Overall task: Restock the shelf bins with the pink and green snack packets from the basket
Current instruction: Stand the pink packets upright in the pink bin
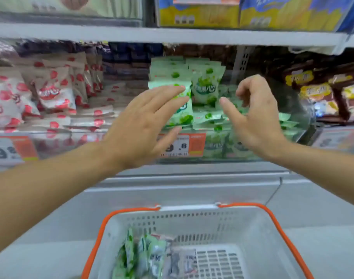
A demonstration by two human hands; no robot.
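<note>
Here, green snack packets are standing in the clear shelf bin, more lying in the orange-rimmed basket below. The left hand, fingers straight, is touching the front packet; the right hand, loosely curled, is hovering empty above the bin's open right side.

Grey shelf board overhead; pale grey floor; even, bright store light.
</note>
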